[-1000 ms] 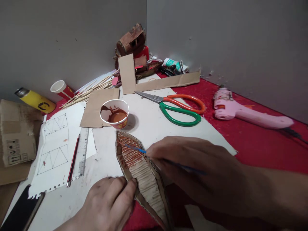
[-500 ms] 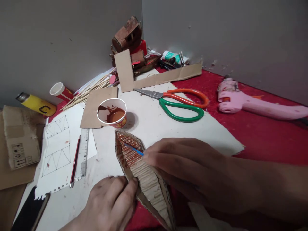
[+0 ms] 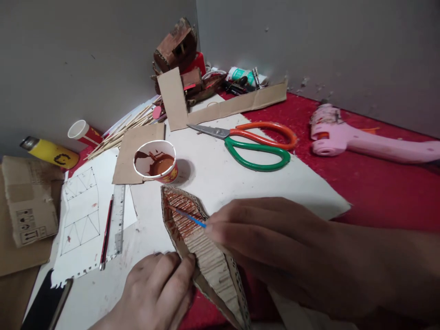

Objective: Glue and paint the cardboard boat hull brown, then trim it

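A boat-shaped cardboard piece [image 3: 209, 259] with a ribbed inside lies lengthwise in front of me, its far end coated in wet reddish-brown paint. My left hand [image 3: 154, 286] grips the near-left wall, thumb over the edge. In my right hand [image 3: 268, 243] is a thin blue paintbrush [image 3: 192, 219], pinched between the fingers; its tip touches the painted inside near the left wall. Just beyond the far point stands a paper cup [image 3: 156, 162] with brown paint in it. Part of the boat's right wall is hidden by my right hand.
Scissors [image 3: 244, 140] with orange and green handles lie behind the cup. A pink glue gun [image 3: 371, 142] rests at right. Left are a pencil [image 3: 107, 229], a ruler [image 3: 118, 220], a drawing sheet [image 3: 80, 211] and a yellow bottle [image 3: 51, 153]. Brown cardboard models [image 3: 177, 46] stand at the back.
The brush tip has moved slightly left and down along the boat's painted inside. My left hand keeps its hold on the wall. The view has shifted a little.
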Demonstrator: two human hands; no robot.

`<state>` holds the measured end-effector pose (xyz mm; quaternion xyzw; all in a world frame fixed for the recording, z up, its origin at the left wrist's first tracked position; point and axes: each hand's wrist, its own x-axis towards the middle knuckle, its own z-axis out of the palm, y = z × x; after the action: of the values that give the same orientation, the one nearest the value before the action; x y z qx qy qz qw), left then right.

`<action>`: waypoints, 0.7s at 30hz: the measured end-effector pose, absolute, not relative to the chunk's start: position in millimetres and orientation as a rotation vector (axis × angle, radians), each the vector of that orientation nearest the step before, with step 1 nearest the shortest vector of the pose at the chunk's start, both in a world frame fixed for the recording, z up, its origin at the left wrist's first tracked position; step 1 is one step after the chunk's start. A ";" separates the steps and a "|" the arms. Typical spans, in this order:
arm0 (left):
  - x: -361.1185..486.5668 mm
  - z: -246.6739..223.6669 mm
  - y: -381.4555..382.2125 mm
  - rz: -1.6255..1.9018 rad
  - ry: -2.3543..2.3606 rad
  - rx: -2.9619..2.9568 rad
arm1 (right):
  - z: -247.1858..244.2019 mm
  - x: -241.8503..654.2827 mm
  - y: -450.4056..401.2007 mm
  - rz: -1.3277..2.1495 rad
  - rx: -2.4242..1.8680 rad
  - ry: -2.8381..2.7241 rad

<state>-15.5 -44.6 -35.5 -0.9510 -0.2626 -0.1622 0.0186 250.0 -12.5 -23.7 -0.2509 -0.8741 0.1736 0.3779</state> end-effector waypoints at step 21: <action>-13.8 -32.1 -43.3 -0.481 -0.817 -2.966 | -23.4 251.1 -8.9 0.653 -0.529 -2.222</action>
<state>-13.8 -43.3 -32.1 -0.9524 -0.2623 -0.1545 0.0141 251.1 -8.9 -23.4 -0.2067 -0.8675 0.2549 0.3738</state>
